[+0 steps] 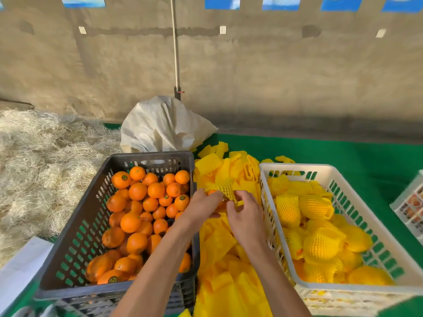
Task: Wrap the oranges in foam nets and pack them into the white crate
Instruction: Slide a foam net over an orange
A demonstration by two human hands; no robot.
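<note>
A dark grey crate on the left is full of bare oranges. Between the crates lies a heap of flat yellow foam nets. The white crate on the right holds several net-wrapped oranges. Above the heap, my left hand grips an orange that is mostly hidden by its fingers. A yellow foam net is stretched partly over that orange. My right hand pinches the net's near edge.
A white woven sack stands behind the grey crate. Pale straw-like fibre is piled at the left. Green cloth covers the surface. Another white crate's corner shows at the far right, and a concrete wall rises behind.
</note>
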